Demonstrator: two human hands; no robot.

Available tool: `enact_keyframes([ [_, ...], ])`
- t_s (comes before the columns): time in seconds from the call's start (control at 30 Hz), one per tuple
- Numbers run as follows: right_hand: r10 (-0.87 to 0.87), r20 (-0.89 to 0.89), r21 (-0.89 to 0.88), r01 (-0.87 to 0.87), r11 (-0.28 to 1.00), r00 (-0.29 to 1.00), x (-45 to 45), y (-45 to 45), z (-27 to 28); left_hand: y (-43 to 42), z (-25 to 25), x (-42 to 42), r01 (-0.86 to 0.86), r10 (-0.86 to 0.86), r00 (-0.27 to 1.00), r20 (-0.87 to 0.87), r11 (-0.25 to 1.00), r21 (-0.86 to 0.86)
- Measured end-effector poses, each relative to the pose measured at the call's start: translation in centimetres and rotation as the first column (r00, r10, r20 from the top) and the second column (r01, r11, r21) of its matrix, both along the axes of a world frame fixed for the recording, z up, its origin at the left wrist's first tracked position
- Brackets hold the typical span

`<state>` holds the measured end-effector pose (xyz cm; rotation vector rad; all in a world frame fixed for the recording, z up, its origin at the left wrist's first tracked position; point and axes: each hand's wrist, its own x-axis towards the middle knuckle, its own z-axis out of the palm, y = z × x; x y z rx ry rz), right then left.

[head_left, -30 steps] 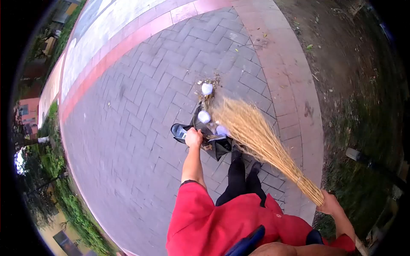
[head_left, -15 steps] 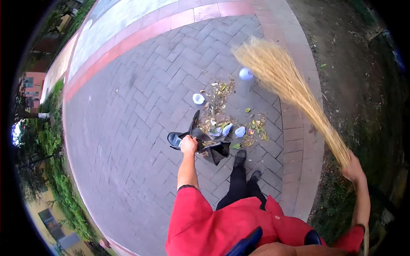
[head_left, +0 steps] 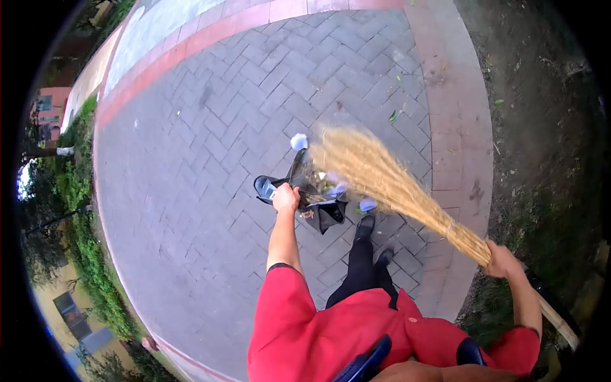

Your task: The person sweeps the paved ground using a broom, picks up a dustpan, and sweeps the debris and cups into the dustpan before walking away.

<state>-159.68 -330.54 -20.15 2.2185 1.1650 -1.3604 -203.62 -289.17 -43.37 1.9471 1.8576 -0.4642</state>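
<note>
My left hand [head_left: 286,198] is closed on the edge of a black bag [head_left: 326,218] held low over the paving, its mouth spread wide. Leaves and pale bluish scraps [head_left: 337,189] show in and around the mouth, partly covered by bristles. A clear plastic piece [head_left: 265,186] sits at the bag's left end. In my right hand [head_left: 503,260] is a straw broom [head_left: 401,188], gripped where the bristles meet the handle. Its blurred tips reach the bag's mouth. One crumpled pale blue piece [head_left: 298,141] lies beyond the bag, another [head_left: 368,204] near my shoe.
Grey paving bricks [head_left: 210,159] spread around my feet, bordered by reddish paving [head_left: 455,127] on the right. Past that lies bare soil [head_left: 528,114] with grass. My black shoes [head_left: 365,226] stand just right of the bag. A green hedge [head_left: 95,261] runs along the left.
The broom has swept left and toward me, from the far right to the bag's mouth. Leaves and a pale blue piece that lay beyond the bag are now gathered near it or hidden under the bristles.
</note>
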Motion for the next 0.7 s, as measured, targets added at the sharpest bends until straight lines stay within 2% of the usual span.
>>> enact_keyframes([
  [0.03, 0.005, -0.009, 0.008, -0.005, 1.000, 1.000, -0.1, -1.1, 2.1, -0.4, 0.5, 0.0, 0.009, -0.009, 1.000, 0.002, 1.000, -0.025],
  [0.13, -0.338, -0.138, -0.043, 0.335, 0.941, 0.931, 0.1, -6.4, 7.4, -1.8, 0.7, -1.2, 0.037, -0.035, 0.999, 0.031, 0.997, -0.070],
  [0.2, -0.374, -0.066, 0.016, 0.376, 0.926, 0.925, -1.0, -11.2, 10.5, -2.7, -0.2, -3.7, 0.084, -0.079, 0.995, 0.056, 0.992, -0.095],
  [0.23, -0.311, 0.052, 0.029, 0.310, 0.950, 0.949, -1.9, -12.7, 12.6, -3.3, -0.4, -4.6, 0.100, -0.094, 0.993, 0.073, 0.991, -0.088],
  [0.3, -0.474, 0.011, 0.022, 0.474, 0.880, 0.881, -4.4, -17.0, 15.7, -4.8, 0.1, -6.2, 0.140, -0.131, 0.985, 0.112, 0.987, -0.076],
  [0.37, -0.593, 0.012, 0.051, 0.592, 0.804, 0.805, -6.5, -21.7, 17.3, -5.5, 1.2, -6.3, 0.191, -0.183, 0.981, 0.071, 0.974, -0.121],
  [0.47, -0.725, 0.042, 0.141, 0.715, 0.685, 0.687, -10.4, -28.7, 16.7, -6.5, 2.3, -6.0, 0.306, -0.300, 0.952, 0.065, 0.943, -0.127],
  [0.5, -0.741, 0.027, 0.166, 0.728, 0.665, 0.671, -11.8, -28.6, 16.6, -6.9, 2.3, -6.0, 0.343, -0.338, 0.939, 0.059, 0.930, -0.134],
  [0.57, -0.828, 0.223, 0.083, 0.836, 0.542, 0.514, -14.0, -26.8, 15.8, -8.1, 1.2, -6.3, 0.404, -0.400, 0.915, 0.053, 0.910, -0.097],
  [0.63, -0.901, 0.186, -0.021, 0.919, 0.394, 0.391, -16.1, -25.3, 13.8, -9.6, 0.8, -6.3, 0.474, -0.475, 0.880, 0.024, 0.873, -0.112],
  [0.7, -0.814, 0.319, -0.026, 0.864, 0.504, 0.485, -18.1, -25.0, 10.4, -11.3, 0.8, -5.7, 0.480, -0.478, 0.877, 0.042, 0.873, -0.086],
])
